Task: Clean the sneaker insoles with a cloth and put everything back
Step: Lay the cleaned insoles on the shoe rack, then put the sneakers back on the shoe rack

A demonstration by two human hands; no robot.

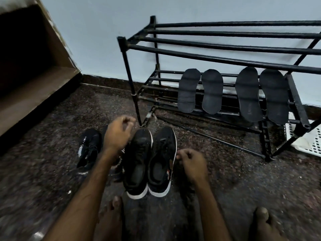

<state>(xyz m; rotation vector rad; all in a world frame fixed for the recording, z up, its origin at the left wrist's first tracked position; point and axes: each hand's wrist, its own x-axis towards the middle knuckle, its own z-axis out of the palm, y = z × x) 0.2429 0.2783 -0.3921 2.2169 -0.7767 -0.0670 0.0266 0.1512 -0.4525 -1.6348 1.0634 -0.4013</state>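
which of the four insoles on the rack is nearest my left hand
The leftmost insole, next to the rack's left front post; the other three lie further right along the same shelf.

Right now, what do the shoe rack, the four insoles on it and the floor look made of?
Shoe rack: probably black-painted metal tubing; round bars with a dull sheen. Insoles: thin dark foam or fabric-faced rubber, matte; flat with thin cut edges. Floor: polished speckled stone, perhaps granite; dark flecked grain with faint glare.
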